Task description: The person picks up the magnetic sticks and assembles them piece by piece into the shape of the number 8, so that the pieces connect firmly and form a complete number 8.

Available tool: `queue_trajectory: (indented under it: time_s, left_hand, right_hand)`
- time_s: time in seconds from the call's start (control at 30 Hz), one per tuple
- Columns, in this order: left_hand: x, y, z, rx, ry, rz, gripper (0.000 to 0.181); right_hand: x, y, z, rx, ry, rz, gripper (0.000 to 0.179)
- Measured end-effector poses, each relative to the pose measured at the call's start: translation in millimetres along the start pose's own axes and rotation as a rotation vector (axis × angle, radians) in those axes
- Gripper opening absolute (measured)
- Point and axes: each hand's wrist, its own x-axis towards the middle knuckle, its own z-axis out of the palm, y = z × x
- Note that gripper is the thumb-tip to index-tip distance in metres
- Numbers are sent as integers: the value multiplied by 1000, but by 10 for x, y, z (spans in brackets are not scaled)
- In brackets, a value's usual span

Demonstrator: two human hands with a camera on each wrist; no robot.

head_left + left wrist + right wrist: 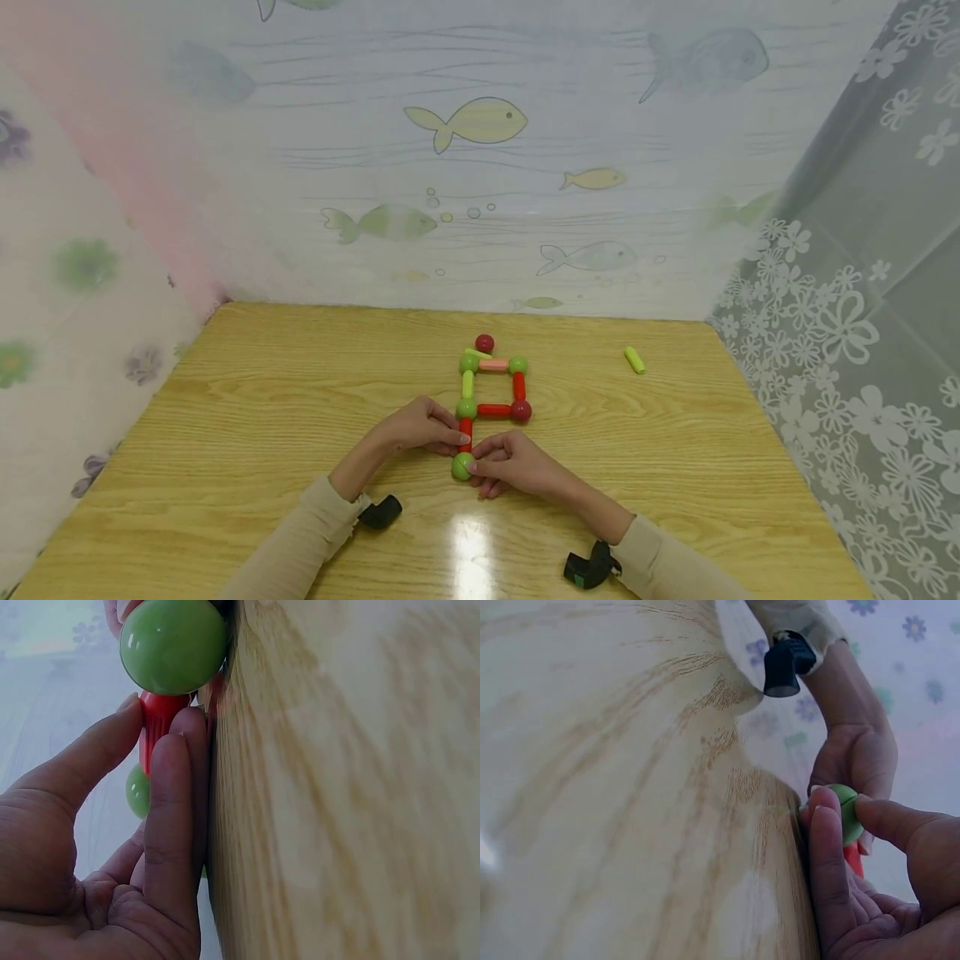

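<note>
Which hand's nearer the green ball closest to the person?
Right. The right hand pinches that green ball from its right side; the left hand grips the red rod just beyond it.

Red stick (pixel 466 430): ribbed, pinched from its sides
Green ball (pixel 461 467): pinched at stick's near end
Square frame (pixel 493 410): formed by sticks and balls, beyond

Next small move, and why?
Probably ease the right hand off the nearest glossy green ball: that ball appears to meet one end of the ribbed red rod, which the left hand pinches, and the rod's far end appears to meet another green ball.
</note>
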Motion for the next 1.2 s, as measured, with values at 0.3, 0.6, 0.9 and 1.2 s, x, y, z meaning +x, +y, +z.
queue_trajectory:
  time_s: [0.3, 0.6, 0.9, 1.2]
  left_hand:
    - [31, -29, 4, -2, 3, -3, 24]
    - [25, -28, -7, -10, 2, -7, 25]
    - [18, -20, -4, -12, 10, -19, 27]
    - [22, -14, -3, -10, 14, -24, 27]
  right_hand:
    - [-1, -3, -2, 1, -5, 0, 35]
    - [-16, 2, -19, 34, -16, -3, 31]
    - [-121, 50, -208, 21, -1, 4, 32]
    - [-265, 98, -641, -55, -18, -7, 36]
